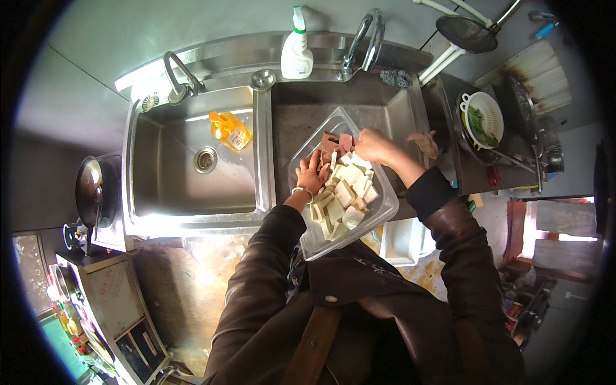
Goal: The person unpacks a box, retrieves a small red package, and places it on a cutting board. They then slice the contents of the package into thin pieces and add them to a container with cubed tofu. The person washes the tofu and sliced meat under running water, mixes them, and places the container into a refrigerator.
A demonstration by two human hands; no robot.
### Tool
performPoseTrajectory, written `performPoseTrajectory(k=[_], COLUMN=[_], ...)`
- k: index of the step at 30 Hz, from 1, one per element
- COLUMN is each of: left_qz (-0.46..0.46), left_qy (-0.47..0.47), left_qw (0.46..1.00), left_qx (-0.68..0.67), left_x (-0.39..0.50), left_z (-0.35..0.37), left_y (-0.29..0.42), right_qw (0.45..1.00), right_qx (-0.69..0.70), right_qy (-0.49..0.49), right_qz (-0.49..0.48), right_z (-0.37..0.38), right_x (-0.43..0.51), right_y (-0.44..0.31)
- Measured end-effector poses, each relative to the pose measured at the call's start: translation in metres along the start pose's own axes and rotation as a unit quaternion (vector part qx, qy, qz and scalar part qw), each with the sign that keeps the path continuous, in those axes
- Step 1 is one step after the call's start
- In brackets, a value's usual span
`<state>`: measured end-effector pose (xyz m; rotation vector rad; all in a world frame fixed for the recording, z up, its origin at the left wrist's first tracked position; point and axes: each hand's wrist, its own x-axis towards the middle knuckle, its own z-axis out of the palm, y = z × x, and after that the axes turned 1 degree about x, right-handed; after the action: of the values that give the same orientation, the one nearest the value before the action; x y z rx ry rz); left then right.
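Note:
A clear plastic tub (385, 192) rests tilted over the front edge of the right sink basin, close to my body. White tofu-like blocks (345, 193) fill its middle and near part, and reddish-brown blocks (330, 145) lie at the far end. My left hand (312, 177), with a pale bangle at the wrist, reaches into the tub with fingers spread on the reddish-brown blocks; whether it grips one is unclear. My right hand (373, 144) is closed at the tub's far right rim, its fingertips partly hidden, so what it grips cannot be told.
The left steel basin (168, 192) holds an orange bottle (231, 131). A white spray bottle (297, 53) and a tall faucet (368, 43) stand behind the basins. On the right are a scouring pad (395, 78), a cloth (424, 144) and a white colander (495, 115) with green leaves.

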<state>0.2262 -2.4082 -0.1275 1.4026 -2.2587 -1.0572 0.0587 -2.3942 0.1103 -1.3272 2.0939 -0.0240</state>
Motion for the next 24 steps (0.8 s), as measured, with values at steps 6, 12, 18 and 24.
performPoseTrajectory(k=[6,12,18,24], left_qz=[-0.010,-0.032,-0.003,-0.164], left_qy=[-0.047,-0.011,0.157,0.087], left_qw=[0.998,0.995,0.984,0.952], left_qx=[0.047,0.097,0.090,-0.243], left_x=[0.000,-0.015,-0.095,-0.151], left_z=[-0.016,-0.046,-0.075,-0.044], left_y=[0.023,0.069,0.069,0.031], right_qw=[0.991,0.891,0.794,0.887], right_qx=[0.133,0.453,0.592,0.386], right_qy=[0.013,-0.040,-0.135,-0.238], right_qz=[-0.019,-0.010,-0.016,-0.086], right_z=[0.018,0.062,0.094,0.071], right_x=[0.014,0.008,0.017,0.046], right_y=[0.062,0.148,0.175,0.175])
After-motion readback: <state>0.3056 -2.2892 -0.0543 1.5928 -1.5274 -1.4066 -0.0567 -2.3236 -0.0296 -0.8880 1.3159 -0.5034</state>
